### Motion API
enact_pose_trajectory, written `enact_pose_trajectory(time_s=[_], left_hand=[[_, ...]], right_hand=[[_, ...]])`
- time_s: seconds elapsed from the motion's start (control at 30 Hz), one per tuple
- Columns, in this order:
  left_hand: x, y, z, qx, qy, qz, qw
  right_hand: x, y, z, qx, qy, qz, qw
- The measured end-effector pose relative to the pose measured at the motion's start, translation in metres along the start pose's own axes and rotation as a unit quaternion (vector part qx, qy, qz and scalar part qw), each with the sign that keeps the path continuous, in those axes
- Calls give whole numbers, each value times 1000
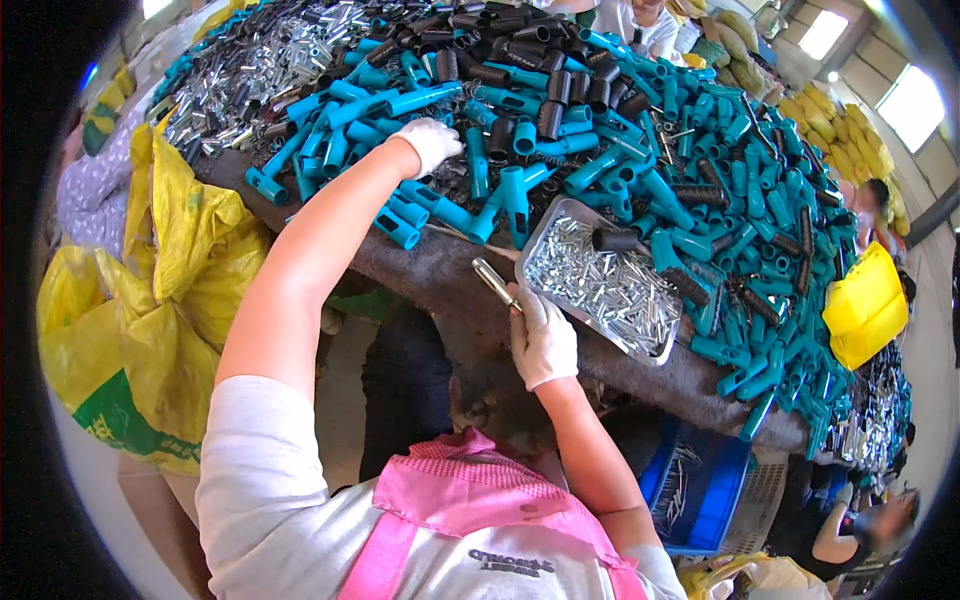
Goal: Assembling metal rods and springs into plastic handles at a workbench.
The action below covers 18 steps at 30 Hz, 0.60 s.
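The right hand [545, 340], in a white glove, pinches the lower end of a silver metal cylinder [495, 281] between thumb and fingers, just in front of the worktable [430, 268] and left of a shallow tray [600, 327]. The gloved left hand [432, 145] reaches into the near side of a wide heap of teal tubes [515, 200]; its fingers are curled away from view, so I cannot tell whether they grip anything. The tray is filled with small metal pins [590, 265], and a dark cylinder [614, 240] lies over part of them. Teal tubes crowd the tray's far and right sides, mixed with black sleeves [550, 118]; bright metal parts [260, 70] are piled at the far left. A yellow sack [190, 260] (bulging and creased) stands left of the left arm, and a blue crate [715, 500] sits below the table's edge, partly hidden by the right arm. A yellow basin, or perhaps a scoop [865, 305], rests at the right. Across the heap, a co-worker [640, 30] is cut off by the upper edge.
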<state>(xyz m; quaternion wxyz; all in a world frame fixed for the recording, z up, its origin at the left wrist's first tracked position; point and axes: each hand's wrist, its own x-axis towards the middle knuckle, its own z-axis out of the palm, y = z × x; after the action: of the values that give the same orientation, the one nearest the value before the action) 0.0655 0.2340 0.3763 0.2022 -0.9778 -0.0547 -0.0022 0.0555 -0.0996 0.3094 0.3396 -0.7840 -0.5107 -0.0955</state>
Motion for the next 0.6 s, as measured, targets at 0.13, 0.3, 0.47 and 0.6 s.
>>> enact_pose_trajectory(time_s=[0.13,0.3,0.47,0.6], left_hand=[[-10,-3,9,-39,72,-5,997],[-44,2,31,-366,289,-189,865],[-92,95,-27,-718,253,-147,632],[-129,164,-38,-806,102,-51,580]], right_hand=[[-3,6,-5,100,20,27,994],[-7,4,-40,291,45,132,946],[-16,14,-78,338,56,151,927],[-33,14,-100,352,-4,153,924]])
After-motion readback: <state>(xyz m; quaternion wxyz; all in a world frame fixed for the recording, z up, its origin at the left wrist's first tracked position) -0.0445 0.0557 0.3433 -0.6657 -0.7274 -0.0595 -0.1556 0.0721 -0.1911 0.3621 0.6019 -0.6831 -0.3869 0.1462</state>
